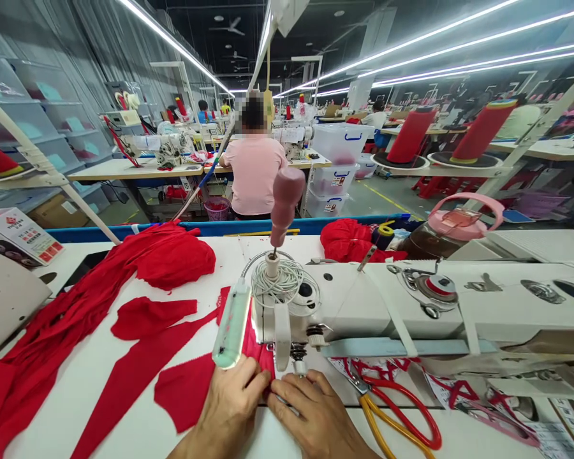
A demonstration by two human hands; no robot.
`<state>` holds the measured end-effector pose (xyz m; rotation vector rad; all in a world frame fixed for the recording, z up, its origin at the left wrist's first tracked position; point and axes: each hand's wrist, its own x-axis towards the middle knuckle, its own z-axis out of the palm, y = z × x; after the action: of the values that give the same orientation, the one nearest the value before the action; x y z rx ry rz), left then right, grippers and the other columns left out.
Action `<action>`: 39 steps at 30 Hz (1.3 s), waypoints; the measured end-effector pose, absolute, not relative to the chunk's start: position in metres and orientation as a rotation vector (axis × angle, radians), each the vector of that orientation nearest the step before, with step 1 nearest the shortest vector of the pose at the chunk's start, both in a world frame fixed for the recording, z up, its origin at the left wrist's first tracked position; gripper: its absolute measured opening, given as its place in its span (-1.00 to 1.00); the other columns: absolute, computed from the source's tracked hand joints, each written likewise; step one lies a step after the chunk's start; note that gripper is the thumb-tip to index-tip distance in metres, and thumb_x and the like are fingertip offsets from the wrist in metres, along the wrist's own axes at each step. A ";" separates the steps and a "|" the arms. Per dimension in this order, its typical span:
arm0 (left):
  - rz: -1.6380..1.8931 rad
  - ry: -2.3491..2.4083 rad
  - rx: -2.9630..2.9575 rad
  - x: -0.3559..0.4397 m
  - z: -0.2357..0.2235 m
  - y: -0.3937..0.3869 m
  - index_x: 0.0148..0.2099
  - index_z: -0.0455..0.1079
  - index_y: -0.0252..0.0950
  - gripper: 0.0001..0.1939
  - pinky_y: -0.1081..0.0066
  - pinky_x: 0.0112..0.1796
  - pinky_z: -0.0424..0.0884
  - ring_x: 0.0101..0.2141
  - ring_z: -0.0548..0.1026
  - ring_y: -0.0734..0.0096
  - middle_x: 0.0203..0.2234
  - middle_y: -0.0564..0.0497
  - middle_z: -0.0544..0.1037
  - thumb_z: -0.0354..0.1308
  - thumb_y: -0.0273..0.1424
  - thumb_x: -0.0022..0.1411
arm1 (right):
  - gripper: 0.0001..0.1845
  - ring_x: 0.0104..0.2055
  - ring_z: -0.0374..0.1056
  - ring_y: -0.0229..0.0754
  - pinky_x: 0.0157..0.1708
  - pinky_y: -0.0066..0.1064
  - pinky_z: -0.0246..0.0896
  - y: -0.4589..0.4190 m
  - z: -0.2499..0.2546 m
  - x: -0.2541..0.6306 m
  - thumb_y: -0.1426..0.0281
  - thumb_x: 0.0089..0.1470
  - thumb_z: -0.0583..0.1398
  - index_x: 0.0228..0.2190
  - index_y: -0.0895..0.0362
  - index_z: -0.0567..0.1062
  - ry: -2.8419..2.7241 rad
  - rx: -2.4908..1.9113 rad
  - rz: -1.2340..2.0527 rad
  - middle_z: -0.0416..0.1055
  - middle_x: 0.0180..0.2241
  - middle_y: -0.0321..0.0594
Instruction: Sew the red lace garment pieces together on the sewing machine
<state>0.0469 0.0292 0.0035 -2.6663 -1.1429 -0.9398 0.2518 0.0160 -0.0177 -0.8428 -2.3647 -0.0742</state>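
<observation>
Nearest, at the near edge of the worktop [124, 440]: left hand [232, 408] and right hand [316, 417], side by side, fingers together and pressed flat on a red fabric piece [196, 389] right under the sewing machine [411, 306] needle. Just right of the right hand: scissors [397, 414], red and yellow handles, lying flat. Left of the hands: loose red fabric strips [52, 338], spread to the left edge, white worktop bare between them. Farther, behind the machine: red fabric heap [349, 239] and a brown jug with pink lid [449, 229]. Far beyond: a seated person in a pink shirt [253, 172]; right of them stacked clear plastic bins [339, 166], contents not discernible, open floor aisle to their right.
</observation>
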 end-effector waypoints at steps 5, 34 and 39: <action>-0.955 -1.103 -2.674 0.044 0.000 0.034 -0.06 0.42 -0.31 -0.69 0.01 0.06 0.16 -0.31 0.51 0.29 -0.35 -0.02 0.57 -0.05 -0.69 0.32 | -0.69 -0.16 0.38 -0.12 -0.09 -0.24 0.06 0.018 -0.017 0.253 0.39 0.22 0.14 -0.01 0.12 0.48 -2.393 -0.872 -0.027 0.57 -0.06 -0.23; -0.819 -0.960 -2.518 0.048 0.002 0.031 0.02 0.47 -0.41 -0.65 0.03 0.11 0.26 -0.12 0.55 0.20 -0.20 -0.12 0.64 -0.06 -0.67 0.34 | -0.33 -0.09 0.34 -0.04 -0.08 -0.25 0.16 0.029 0.000 0.253 0.70 -0.06 0.07 0.05 0.02 0.51 -2.396 -1.202 0.120 0.51 -0.12 -0.16; -0.956 -1.156 -2.648 0.039 -0.017 0.022 0.07 0.45 -0.33 -0.55 -0.15 0.22 0.11 -0.11 0.56 0.23 -0.14 -0.11 0.63 -0.13 -0.68 0.29 | -0.22 -0.11 0.35 -0.04 0.01 -0.19 0.07 0.025 -0.019 0.255 0.68 -0.13 0.14 0.17 0.06 0.39 -2.447 -1.134 -0.022 0.56 -0.18 -0.21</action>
<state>0.0389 0.0224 -0.0166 -2.6478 -1.1556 -0.9558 0.2547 0.0255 -0.0190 -1.1341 -2.4471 -0.0222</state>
